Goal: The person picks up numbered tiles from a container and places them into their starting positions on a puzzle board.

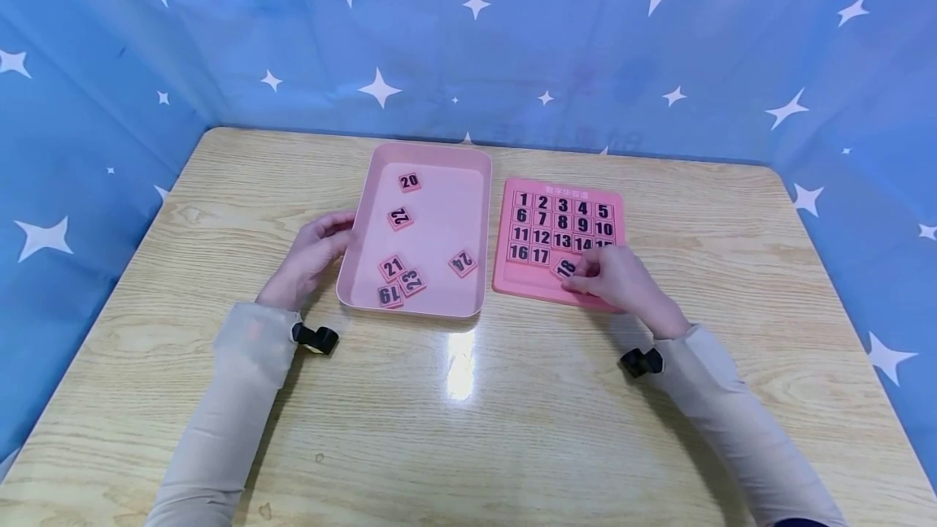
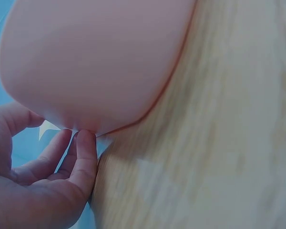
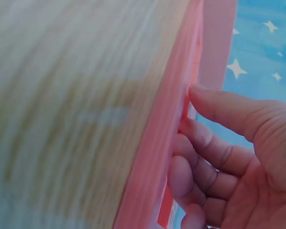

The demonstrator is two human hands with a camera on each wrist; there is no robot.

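Observation:
My right hand (image 1: 615, 273) pinches the number tile marked 18 (image 1: 565, 267), which sits tilted over the fourth row of the pink number puzzle board (image 1: 527, 280). Tiles 1 to 17 stand in order on this board, some partly covered by the hand. In the right wrist view, thumb and index finger (image 3: 219, 107) meet near the board's edge, and the tile's face is hidden. My left hand (image 1: 306, 259) touches the outer left side of the pink tray (image 1: 353, 267) with its fingertips. The left wrist view shows relaxed, bent fingers (image 2: 86, 155) against the tray wall.
Loose tiles lie in the tray: 20 (image 1: 409, 181), 22 (image 1: 399, 218) and 24 (image 1: 462, 263) apart, with 21 (image 1: 391, 267), 23 (image 1: 412, 281) and 19 (image 1: 390, 295) clustered near its front left. A wooden table (image 1: 410, 446) carries everything; a blue starry curtain (image 1: 439, 39) hangs behind.

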